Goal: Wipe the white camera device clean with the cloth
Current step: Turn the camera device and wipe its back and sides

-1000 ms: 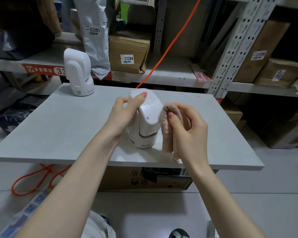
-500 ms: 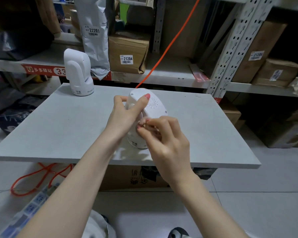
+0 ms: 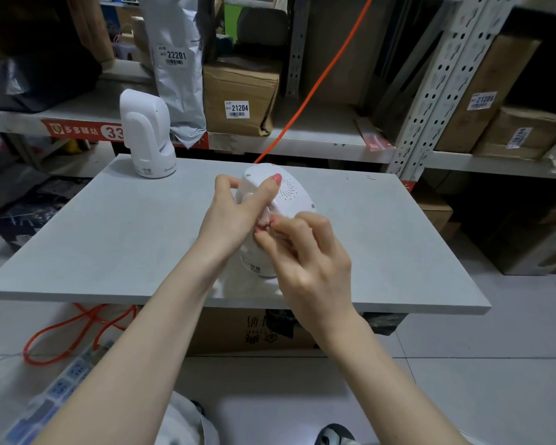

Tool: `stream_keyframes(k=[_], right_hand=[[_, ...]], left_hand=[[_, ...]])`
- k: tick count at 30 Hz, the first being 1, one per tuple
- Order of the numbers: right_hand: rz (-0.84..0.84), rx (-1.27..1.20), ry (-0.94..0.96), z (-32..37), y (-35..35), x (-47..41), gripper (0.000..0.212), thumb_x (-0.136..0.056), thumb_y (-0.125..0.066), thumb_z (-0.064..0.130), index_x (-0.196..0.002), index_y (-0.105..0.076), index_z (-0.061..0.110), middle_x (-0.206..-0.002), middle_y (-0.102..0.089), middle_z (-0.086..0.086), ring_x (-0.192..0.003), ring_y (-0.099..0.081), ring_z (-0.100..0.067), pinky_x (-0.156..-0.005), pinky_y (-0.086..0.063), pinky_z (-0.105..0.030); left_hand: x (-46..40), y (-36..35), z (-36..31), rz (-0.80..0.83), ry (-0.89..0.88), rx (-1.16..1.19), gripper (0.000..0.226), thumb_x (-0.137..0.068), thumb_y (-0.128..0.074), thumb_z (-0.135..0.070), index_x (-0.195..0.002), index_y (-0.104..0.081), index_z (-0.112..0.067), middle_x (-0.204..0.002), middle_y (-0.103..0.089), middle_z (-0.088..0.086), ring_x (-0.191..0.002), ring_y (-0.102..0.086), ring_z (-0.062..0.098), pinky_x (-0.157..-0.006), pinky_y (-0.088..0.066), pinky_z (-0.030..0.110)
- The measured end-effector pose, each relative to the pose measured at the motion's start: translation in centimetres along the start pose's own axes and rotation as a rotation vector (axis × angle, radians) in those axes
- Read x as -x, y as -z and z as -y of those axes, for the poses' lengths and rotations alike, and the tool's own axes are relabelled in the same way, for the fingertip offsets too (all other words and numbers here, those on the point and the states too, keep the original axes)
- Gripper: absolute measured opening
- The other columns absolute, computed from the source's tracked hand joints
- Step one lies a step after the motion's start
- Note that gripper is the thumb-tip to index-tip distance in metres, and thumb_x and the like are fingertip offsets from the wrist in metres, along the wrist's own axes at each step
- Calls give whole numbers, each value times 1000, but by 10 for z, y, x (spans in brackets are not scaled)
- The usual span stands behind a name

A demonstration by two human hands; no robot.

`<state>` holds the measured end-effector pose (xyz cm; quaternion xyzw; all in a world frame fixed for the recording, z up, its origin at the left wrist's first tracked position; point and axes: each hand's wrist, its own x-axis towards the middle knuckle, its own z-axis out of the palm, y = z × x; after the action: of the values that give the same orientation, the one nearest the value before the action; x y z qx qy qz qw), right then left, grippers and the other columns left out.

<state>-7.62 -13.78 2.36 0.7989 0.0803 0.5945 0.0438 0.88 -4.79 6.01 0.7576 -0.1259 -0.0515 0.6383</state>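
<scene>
A white camera device (image 3: 291, 195) stands near the middle of the grey table (image 3: 109, 239), its domed top with speaker holes tipped toward the right. My left hand (image 3: 238, 210) grips its left side, thumb up on the dome. My right hand (image 3: 305, 255) covers the near front of the device and pinches a pinkish cloth (image 3: 265, 221) against it. Only a small bit of the cloth shows between my fingers; the rest is hidden under my right hand.
A second white camera device (image 3: 146, 136) stands at the table's far left corner. Metal shelves behind hold labelled cardboard boxes (image 3: 241, 97) and a grey mail bag (image 3: 177, 65). An orange cable (image 3: 315, 81) runs diagonally behind the table. A box sits under the table.
My right hand has brought the cloth from the device's right side round to its near front, where it now hides most of the cloth. The device is tipped more to the right.
</scene>
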Motion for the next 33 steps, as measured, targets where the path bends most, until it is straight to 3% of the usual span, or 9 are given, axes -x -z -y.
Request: stream_keyframes(k=[2,7,15,18,20,24,27,30,33], right_hand=[[21,-17,55,-1,0,9,8,-84,-71,6,-79,-75,12,-89,-71,-2,-88,-53,-20,-56,-51,-34],[116,-53,94,-4,2,31,10,-85,-69,6,-79,-74,12,-83,-71,-2,-88,-54,-21,-57,-51,-32],[189,-124,30,-23,6,40,10,-85,-70,5,-85,-75,14,-93,-69,-4,-90,-54,-22,-66,-51,-31],[216,-163,-220,-36,9,39,11,-83,-71,8,-88,-75,17,-95,-66,-3,-90,-58,-25,-61,-53,-32],[190,-259,-472,-45,13,29,15,-82,-74,13,-97,-73,17,-97,-63,-2,-93,-59,-25,-68,-54,-30],[152,-531,-1055,-52,21,4,26,-88,-67,10,-113,-64,16,-110,-63,3,-101,-59,-9,-83,-43,-1],[173,-709,-1295,-55,13,-2,20,-90,-64,13,-109,-65,21,-109,-67,4,-102,-62,-4,-83,-49,-8],[258,-853,-1465,-52,5,-8,22,-93,-60,19,-115,-64,17,-112,-67,0,-104,-65,-13,-84,-55,-24],[333,-932,-1532,-47,4,-17,23,-95,-56,33,-111,-66,20,-108,-68,-2,-95,-66,-18,-60,-56,-22]], left_hand=[[1,1,0,7,3,1,49,-82,-63,-58,-104,-45,-18,-93,-60,-3,-85,-58,11,-70,-41,29],[3,2,-2,34,29,42,45,-86,-59,-53,-105,-45,-15,-91,-53,-8,-81,-51,2,-63,-35,23],[0,6,-1,34,38,74,47,-86,-58,-55,-109,-46,-16,-94,-53,-9,-83,-50,1,-64,-35,22],[-1,9,-1,53,53,99,46,-87,-56,-55,-109,-48,-16,-97,-54,-8,-86,-51,6,-67,-37,23],[0,9,-1,122,55,100,39,-87,-56,-55,-106,-49,-21,-101,-56,-7,-91,-52,9,-67,-36,24],[2,13,0,245,28,116,42,-77,-67,-55,-110,-54,-31,-109,-67,-6,-102,-61,12,-78,-46,27],[0,20,-1,350,-76,103,55,-72,-76,-46,-122,-55,-39,-110,-70,-1,-101,-65,13,-84,-49,26],[0,22,-1,481,-176,36,72,-70,-81,-40,-133,-47,-50,-119,-67,-2,-111,-61,12,-97,-46,32],[1,21,-1,591,-237,9,77,-70,-79,-42,-135,-42,-56,-133,-60,-14,-125,-52,5,-109,-36,35]])
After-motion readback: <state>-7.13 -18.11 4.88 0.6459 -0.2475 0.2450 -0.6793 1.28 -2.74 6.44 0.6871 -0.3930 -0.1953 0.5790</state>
